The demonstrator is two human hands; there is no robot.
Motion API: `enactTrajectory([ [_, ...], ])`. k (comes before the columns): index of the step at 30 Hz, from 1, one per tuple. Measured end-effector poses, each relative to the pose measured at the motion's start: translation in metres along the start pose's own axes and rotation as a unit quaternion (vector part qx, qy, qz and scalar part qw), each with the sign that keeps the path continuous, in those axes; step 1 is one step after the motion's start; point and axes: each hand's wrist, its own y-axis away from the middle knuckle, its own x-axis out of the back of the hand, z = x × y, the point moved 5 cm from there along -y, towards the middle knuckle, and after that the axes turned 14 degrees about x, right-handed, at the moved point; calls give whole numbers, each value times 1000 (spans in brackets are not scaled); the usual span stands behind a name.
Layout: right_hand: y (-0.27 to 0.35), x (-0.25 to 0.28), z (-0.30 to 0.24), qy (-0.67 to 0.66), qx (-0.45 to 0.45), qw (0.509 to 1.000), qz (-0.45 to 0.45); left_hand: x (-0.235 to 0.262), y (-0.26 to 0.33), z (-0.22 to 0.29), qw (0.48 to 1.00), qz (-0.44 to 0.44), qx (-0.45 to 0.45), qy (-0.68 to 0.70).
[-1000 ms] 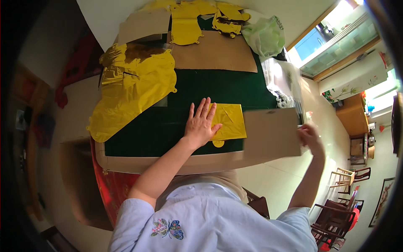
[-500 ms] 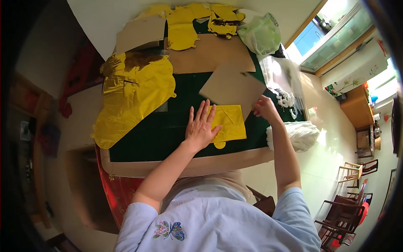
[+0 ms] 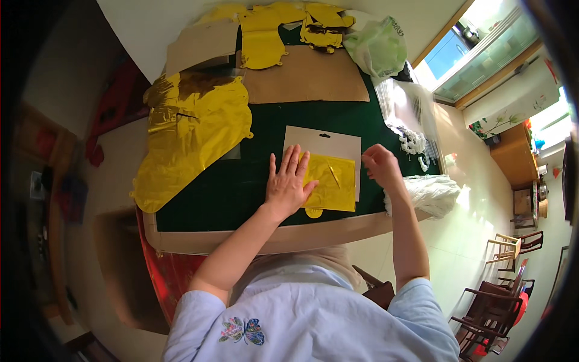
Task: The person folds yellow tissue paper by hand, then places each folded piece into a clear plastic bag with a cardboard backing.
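A folded yellow foil balloon point(image 3: 332, 181) lies as a neat rectangle near the front of the green-topped table point(image 3: 199, 193). A small round tab pokes out at its near edge. My left hand point(image 3: 287, 184) presses flat on its left side, fingers spread. Beneath the foil lies a beige cardboard sheet point(image 3: 307, 139) with a small dark hanging slot; its far part and right margin show. My right hand point(image 3: 382, 166) is at the sheet's right edge, fingers curled in a pinch, with the fingertips partly hidden.
At left lies a large yellow foil balloon point(image 3: 199, 133). Farther back are more yellow foil point(image 3: 262, 42), cardboard sheets point(image 3: 205, 45) and brown cardboard point(image 3: 307, 75). A green-white plastic bag point(image 3: 377, 48), clear plastic bags point(image 3: 410, 108), white string point(image 3: 412, 142) and a white bundle point(image 3: 425, 196) line the right.
The cardboard sheet has turned from a slant to nearly straight and come nearer, under the folded foil. My right hand moved with it; my left hand stayed put.
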Motion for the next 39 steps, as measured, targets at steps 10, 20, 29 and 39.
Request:
enactTrajectory([
  [10, 3, -46, -9, -56, 38, 997, 47, 0, -30, -4, 999, 1, 51, -12],
  [20, 13, -39, -2, -75, 56, 991, 98, 23, -8, -30, 997, -12, 0, 83],
  [29, -3, -48, -12, -43, 72, 990, 110, 30, 5, -25, 987, -22, 33, 159],
  [39, 8, -92, -38, 248, 310, 917, 43, -7, -25, 1, 999, 6, -39, 32],
])
